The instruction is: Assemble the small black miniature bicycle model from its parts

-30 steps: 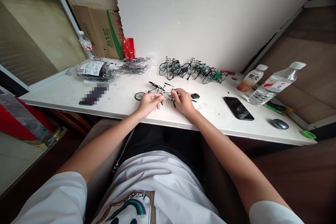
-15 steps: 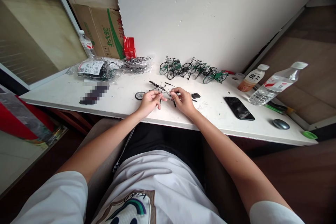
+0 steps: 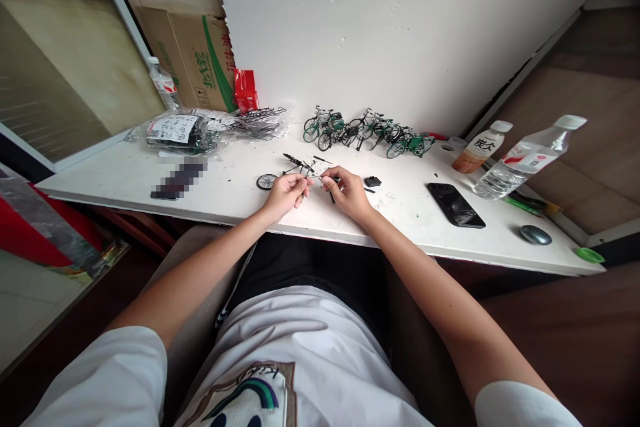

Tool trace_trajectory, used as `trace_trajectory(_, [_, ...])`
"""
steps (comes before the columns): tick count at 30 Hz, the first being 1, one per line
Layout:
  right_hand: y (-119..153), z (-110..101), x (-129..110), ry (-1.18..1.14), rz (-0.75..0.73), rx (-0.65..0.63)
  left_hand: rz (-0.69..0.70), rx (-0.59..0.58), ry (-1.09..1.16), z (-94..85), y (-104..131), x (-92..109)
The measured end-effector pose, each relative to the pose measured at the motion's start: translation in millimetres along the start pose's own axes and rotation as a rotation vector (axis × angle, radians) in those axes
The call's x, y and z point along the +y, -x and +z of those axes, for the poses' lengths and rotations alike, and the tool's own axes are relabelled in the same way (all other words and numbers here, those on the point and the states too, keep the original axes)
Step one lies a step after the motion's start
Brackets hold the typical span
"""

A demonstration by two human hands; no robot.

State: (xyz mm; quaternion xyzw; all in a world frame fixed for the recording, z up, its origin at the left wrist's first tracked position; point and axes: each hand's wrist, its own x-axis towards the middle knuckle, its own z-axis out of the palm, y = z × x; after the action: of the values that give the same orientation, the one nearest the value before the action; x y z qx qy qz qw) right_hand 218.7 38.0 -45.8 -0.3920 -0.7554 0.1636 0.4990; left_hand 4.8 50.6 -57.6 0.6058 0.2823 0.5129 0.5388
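Note:
My left hand (image 3: pixel 286 197) hovers above the table's front part, its thumb and fingertips pinched on something too small to make out. Facing it, my right hand (image 3: pixel 349 193) pinches a thin, silvery rod-like piece (image 3: pixel 316 177), whose tip reaches toward the left fingertips. Just behind the left hand lie a black spoked toy wheel (image 3: pixel 266 182) and a black toy bicycle frame part (image 3: pixel 296 160). A small black boxy part (image 3: pixel 373 181) rests to the right of my right hand. Tiny dark bits are scattered behind the hands, and other parts are partly hidden beneath them.
Several green and black toy bicycles (image 3: pixel 367 128) stand at the back. Plastic bags of parts (image 3: pixel 175 130) lie back left, before a cardboard box (image 3: pixel 193 57). On the right are a black phone (image 3: pixel 456 205), a mouse (image 3: pixel 535 235), a drink bottle (image 3: pixel 477 153) and a water bottle (image 3: pixel 525 163).
My left fingers have closed in, from slightly spread to pinched together. The right hand has shifted slightly left, bringing the thin piece nearer the left fingertips.

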Motion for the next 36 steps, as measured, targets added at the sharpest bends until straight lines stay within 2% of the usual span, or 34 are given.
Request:
trace_trajectory(21, [2,2,1,-0.007,-0.022,-0.007,-0.039,0.003,0.073,1.6,1,8])
trace_trajectory(25, [3,2,0,0.060,-0.095,0.004,-0.079,-0.016,0.097,-1.0,0,7])
trace_trajectory(30, [3,0,-3,0.185,-0.231,0.042,-0.116,-0.101,0.121,-7.0,-1,7])
trace_trajectory(36, [4,-1,-6,0.211,-0.329,0.016,-0.156,-0.123,0.149,-13.8,-2,6])
